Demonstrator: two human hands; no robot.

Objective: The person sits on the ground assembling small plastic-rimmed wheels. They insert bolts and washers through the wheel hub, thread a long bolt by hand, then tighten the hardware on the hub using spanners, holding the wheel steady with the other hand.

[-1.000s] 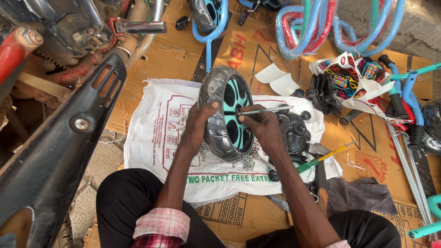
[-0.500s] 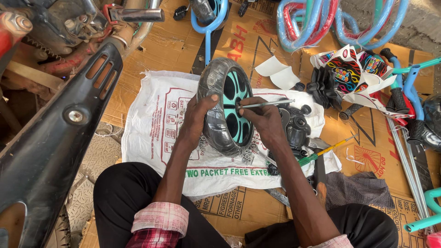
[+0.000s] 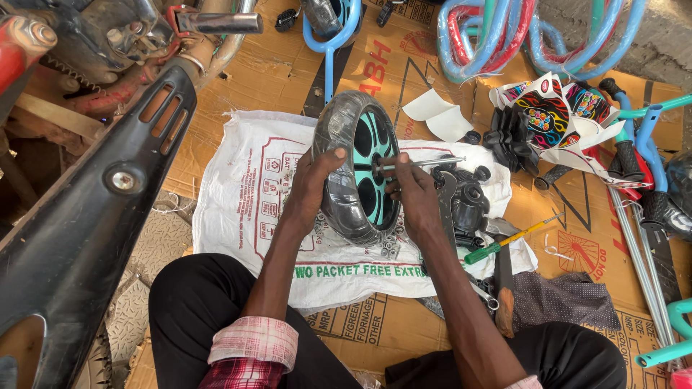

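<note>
a left hand (image 3: 311,184) grips the tyre of a small teal-spoked wheel (image 3: 357,169), held upright over a white woven sack (image 3: 245,209) with red and green print, on brown cardboard (image 3: 281,72). the right hand (image 3: 411,191) pinches a metal axle rod (image 3: 422,163) at the hub. colourful sticker sheets (image 3: 551,115) lie beyond, right.

Under my hands lies a white woven sack (image 3: 238,209), rectangular, printed in red and green. At one o'clock sit glossy sticker sheets (image 3: 555,115), black with multicoloured swirls. Flattened brown printed cardboard (image 3: 288,72) lies beneath everything.
</note>
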